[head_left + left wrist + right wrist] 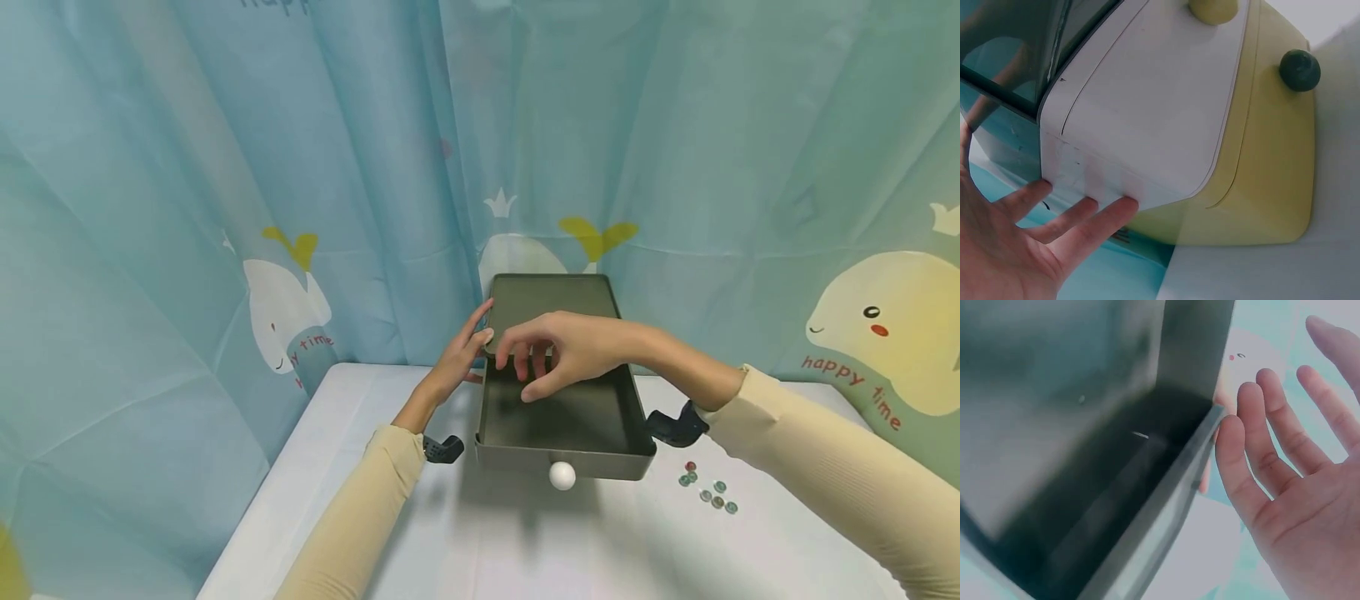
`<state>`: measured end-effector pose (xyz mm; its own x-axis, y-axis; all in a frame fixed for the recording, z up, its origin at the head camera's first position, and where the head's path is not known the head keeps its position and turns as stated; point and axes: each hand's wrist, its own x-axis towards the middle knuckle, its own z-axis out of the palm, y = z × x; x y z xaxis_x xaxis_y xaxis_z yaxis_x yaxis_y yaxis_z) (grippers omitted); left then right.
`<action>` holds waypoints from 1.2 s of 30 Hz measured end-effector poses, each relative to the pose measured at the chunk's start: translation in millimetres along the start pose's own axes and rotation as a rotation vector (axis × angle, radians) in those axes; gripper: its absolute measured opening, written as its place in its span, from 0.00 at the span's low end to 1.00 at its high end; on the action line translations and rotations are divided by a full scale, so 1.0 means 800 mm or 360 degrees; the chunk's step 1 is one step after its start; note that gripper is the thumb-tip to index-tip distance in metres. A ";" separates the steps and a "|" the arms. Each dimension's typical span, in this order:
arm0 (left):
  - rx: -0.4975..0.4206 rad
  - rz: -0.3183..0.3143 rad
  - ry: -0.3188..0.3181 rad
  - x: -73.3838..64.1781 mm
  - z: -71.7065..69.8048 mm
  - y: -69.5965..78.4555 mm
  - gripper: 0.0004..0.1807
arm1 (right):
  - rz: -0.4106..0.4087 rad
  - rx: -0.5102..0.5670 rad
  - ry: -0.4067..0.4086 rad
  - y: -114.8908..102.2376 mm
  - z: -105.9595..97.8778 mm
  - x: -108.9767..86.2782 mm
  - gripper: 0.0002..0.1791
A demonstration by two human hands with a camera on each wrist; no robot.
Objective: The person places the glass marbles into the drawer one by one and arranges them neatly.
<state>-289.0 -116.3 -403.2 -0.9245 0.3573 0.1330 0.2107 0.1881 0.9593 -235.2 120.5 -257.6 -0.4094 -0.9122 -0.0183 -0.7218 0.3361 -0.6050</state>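
A small drawer cabinet (551,296) has its dark grey-green top drawer (517,458) pulled out, with a round white knob (562,476) on the front. My left hand (452,365) rests against the cabinet's left side near the top. In the left wrist view its spread fingertips touch the side, by a white section (1147,106) and a yellow section (1272,156) with a dark green knob (1300,70). Above the drawer hangs my right hand (573,346), fingers loosely bent and holding nothing. The right wrist view shows its fingers apart near the drawer's wall (1166,506).
Several small glass marbles (717,502), mostly greenish, lie on the white table (540,550) to the right of the drawer. Behind the cabinet hangs a light blue curtain (375,167) with whale prints.
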 end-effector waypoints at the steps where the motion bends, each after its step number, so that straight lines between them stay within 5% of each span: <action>1: -0.0003 -0.0001 0.0002 0.000 0.000 0.000 0.35 | -0.0004 -0.0005 0.0008 0.000 -0.001 -0.002 0.20; 19: -0.0072 0.0009 -0.0037 0.001 0.004 0.004 0.33 | 0.0076 0.0013 0.0173 -0.006 -0.034 -0.059 0.22; 36: -0.0103 0.0028 -0.0029 0.001 0.005 0.002 0.33 | 0.0136 -0.0096 0.0490 0.025 -0.040 -0.145 0.24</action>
<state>-288.3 -112.4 -402.9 -0.9147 0.3768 0.1459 0.2053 0.1225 0.9710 -220.2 240.4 -242.3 -0.6126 -0.7696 0.1803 -0.7057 0.4299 -0.5632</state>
